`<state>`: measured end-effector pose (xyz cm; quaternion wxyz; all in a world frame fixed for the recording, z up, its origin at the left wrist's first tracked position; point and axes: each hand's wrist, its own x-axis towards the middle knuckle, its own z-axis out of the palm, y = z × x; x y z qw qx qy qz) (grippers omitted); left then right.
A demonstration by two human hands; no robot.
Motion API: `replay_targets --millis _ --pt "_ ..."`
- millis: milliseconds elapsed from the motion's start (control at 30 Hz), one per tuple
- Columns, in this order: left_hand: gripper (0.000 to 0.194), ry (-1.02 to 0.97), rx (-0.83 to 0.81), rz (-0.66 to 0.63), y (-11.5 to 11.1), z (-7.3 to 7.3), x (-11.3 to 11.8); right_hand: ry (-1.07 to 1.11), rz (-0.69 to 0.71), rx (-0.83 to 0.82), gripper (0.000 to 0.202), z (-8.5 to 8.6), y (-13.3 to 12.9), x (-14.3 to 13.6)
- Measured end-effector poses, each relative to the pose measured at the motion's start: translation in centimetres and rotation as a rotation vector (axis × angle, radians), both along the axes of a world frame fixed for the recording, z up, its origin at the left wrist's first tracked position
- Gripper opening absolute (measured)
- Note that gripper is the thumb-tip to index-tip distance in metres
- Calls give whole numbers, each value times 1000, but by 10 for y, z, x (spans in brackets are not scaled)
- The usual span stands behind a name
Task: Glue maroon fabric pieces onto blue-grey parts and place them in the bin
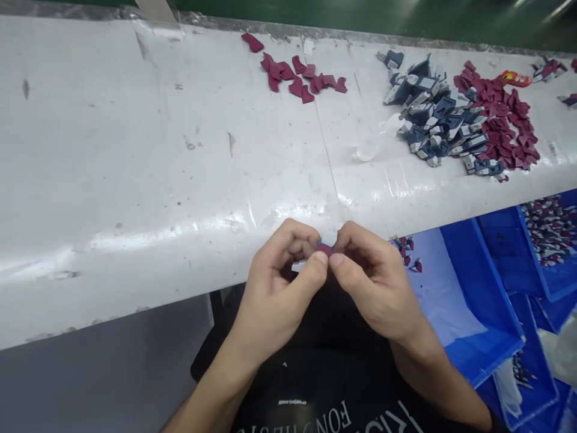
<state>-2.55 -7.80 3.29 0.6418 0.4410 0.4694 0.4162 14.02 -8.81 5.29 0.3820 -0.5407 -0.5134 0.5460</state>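
Between my two hands, just off the table's front edge, is a small plastic part (pixel 324 247) in grey-blue, white and dark red. My left hand (pixel 288 270) is closed, its thumb and fingers pinching the part from the left. My right hand (pixel 372 270) pinches it from the other side, thumb tip near the left thumb. Much of the part is hidden by the fingers. Farther back on the table lie a scatter of dark red pieces (pixel 296 86), a heap of grey-blue and white parts (pixel 433 114) and a larger heap of dark red pieces (pixel 505 123).
The white table (pixel 157 180) slopes across the view. A clear plastic item (pixel 367 150) lies near the grey-blue heap, and a red-yellow wrapper (pixel 516 78) at the back right. Below the table's right edge stand blue bins (pixel 471 270), some holding assembled parts (pixel 550 228).
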Motion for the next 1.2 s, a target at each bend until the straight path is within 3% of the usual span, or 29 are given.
replay_targets --millis 333,600,833,1100,1200 --pt "10 -38 -7 13 -3 1 2 79 -75 3 43 -8 1 -5" --pt "11 -28 -45 62 -2 -3 2 267 -155 -101 41 -9 5 -1" --pt "13 42 -55 57 -2 1 8 198 -208 15 42 -10 5 -5" --pt "17 -9 -58 33 -2 5 8 226 -199 24 27 -8 4 -9" --pt "18 -36 -58 12 -1 4 7 292 -181 4 12 -10 1 -9"
